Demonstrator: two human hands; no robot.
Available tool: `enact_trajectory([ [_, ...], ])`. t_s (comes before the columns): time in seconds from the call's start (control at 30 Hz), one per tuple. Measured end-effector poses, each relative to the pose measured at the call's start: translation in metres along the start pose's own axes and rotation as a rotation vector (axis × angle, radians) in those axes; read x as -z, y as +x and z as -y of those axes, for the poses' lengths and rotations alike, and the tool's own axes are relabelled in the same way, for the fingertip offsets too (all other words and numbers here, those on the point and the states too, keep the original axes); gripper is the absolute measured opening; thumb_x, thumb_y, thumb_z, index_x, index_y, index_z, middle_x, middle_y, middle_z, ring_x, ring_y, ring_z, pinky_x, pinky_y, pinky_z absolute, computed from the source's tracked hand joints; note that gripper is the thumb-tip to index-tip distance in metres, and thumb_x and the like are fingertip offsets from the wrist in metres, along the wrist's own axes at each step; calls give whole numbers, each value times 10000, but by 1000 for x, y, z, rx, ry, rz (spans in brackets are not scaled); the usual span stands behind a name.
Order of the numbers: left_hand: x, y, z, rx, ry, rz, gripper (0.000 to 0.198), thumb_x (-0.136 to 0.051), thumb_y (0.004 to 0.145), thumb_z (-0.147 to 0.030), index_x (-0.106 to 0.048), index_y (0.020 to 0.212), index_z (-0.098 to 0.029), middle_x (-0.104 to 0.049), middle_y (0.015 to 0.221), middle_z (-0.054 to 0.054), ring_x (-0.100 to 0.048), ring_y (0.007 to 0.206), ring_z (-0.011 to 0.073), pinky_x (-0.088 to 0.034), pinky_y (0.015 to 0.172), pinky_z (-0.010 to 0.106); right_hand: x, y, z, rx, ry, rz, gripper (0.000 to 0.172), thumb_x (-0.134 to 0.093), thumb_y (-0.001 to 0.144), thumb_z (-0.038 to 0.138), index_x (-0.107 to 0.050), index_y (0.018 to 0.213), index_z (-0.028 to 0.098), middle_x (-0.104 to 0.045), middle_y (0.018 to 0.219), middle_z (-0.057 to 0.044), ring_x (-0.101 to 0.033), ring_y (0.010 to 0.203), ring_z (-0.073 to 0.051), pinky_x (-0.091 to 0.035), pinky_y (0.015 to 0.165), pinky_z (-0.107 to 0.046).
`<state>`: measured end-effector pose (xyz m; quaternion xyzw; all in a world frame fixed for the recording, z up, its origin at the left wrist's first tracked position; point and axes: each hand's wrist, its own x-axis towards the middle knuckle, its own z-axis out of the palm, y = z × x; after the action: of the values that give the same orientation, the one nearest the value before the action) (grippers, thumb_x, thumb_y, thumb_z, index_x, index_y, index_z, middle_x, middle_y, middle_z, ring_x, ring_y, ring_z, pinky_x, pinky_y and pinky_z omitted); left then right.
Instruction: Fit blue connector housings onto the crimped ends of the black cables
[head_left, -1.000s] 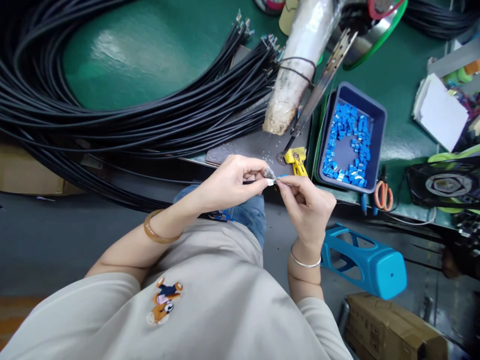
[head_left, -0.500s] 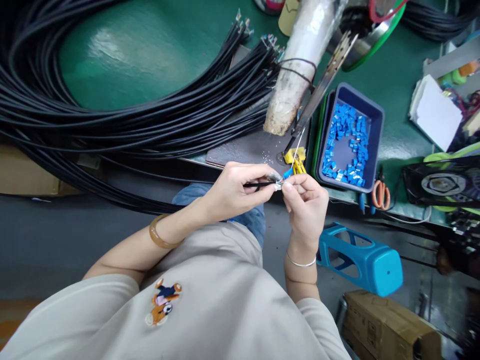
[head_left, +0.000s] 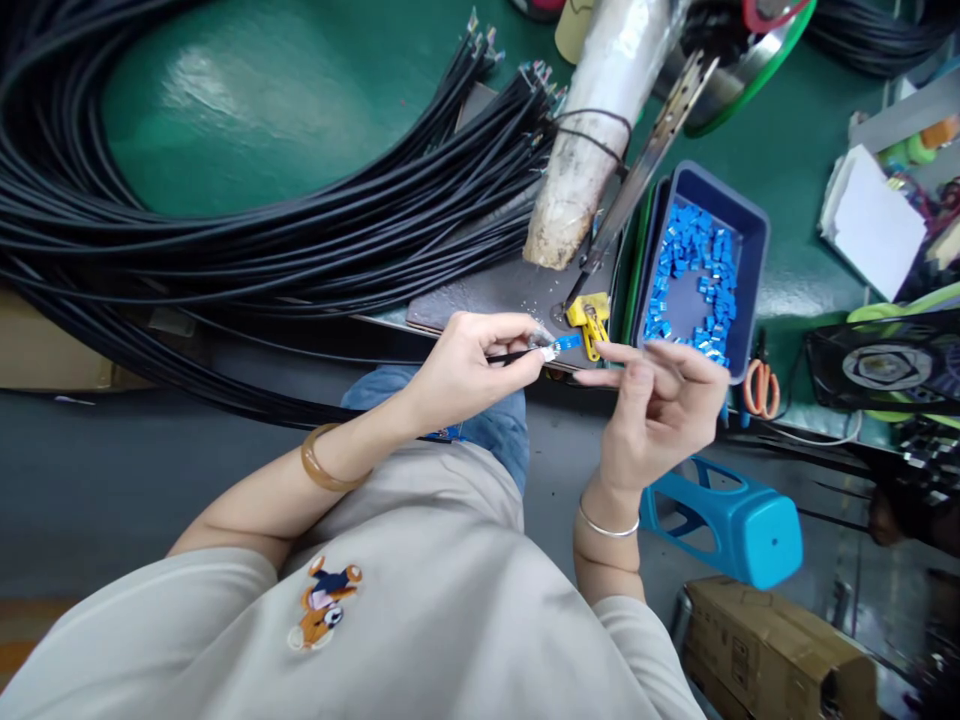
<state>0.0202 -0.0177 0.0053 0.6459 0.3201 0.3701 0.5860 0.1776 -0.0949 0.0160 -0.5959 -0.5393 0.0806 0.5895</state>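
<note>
My left hand (head_left: 480,365) is closed on the end of a black cable (head_left: 508,357), pinching it between thumb and fingers. A small blue connector (head_left: 568,342) sits at the cable's tip, just beyond my left fingertips. To the right, my right hand (head_left: 660,405) is apart from the cable, its fingers spread and partly bent, with nothing visible in them. It overlaps the near edge of the grey bin (head_left: 756,260) holding many blue connectors (head_left: 694,240). A yellow tool (head_left: 589,315) lies right behind the blue connector, at the bench edge.
A large bundle of black cables (head_left: 315,240) with stripped ends covers the left of the green bench (head_left: 262,110). A wrapped white tube (head_left: 581,150) and a perforated metal arm (head_left: 645,165) hang overhead. Orange-handled scissors (head_left: 763,388) and a blue stool (head_left: 765,530) are at right.
My right hand has moved right, away from the cable end, and its fingers have opened. The thin pale wire by the connector no longer shows. My left hand keeps its hold.
</note>
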Motion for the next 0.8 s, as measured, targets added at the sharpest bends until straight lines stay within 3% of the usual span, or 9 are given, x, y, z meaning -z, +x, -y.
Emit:
enact_trajectory([
  [0.1,-1,1,1,-20,14,3,126,-608,842,-181,-687,780,-106,-544,643,-16,-449,581,58,-372,547,179,-2,0,-4,183,-177,73,177,-672,884,108,-646,1015,226,-783,1009,-12,-780,872,-181,-656,781,-312],
  [0.2,-2,1,4,-59,60,-30,119,-605,839,-164,-663,747,-113,-522,643,-24,-439,595,59,-366,561,184,-7,2,-7,364,-298,176,194,-690,855,80,-644,976,224,-774,1110,-40,-768,966,-181,-650,852,-311],
  [0.27,-2,2,5,-72,118,-73,115,-603,837,-161,-660,748,-117,-531,645,-23,-438,599,62,-361,567,193,-10,3,-8,406,-340,181,194,-687,850,73,-632,959,224,-777,1108,-43,-770,961,-174,-648,851,-293],
  [0.47,-1,6,4,-96,184,-157,107,-601,810,-160,-627,709,-133,-539,637,-17,-446,599,74,-347,551,203,-15,3,-9,318,-285,208,136,-642,878,112,-585,931,223,-768,1153,-58,-781,904,-181,-662,786,-289],
  [0.6,-1,10,-1,-56,122,-151,141,-604,800,-176,-611,666,-132,-510,609,-17,-422,589,74,-336,534,203,-12,6,-8,253,-239,235,128,-626,880,120,-554,892,225,-756,1191,-61,-781,907,-184,-668,751,-290],
  [0.8,1,17,-7,1,-26,-95,132,-623,761,-150,-637,633,-120,-509,572,-27,-403,545,54,-323,497,186,-10,11,-7,192,-190,265,124,-620,885,137,-537,853,222,-753,1199,-67,-770,994,-205,-678,812,-321],
])
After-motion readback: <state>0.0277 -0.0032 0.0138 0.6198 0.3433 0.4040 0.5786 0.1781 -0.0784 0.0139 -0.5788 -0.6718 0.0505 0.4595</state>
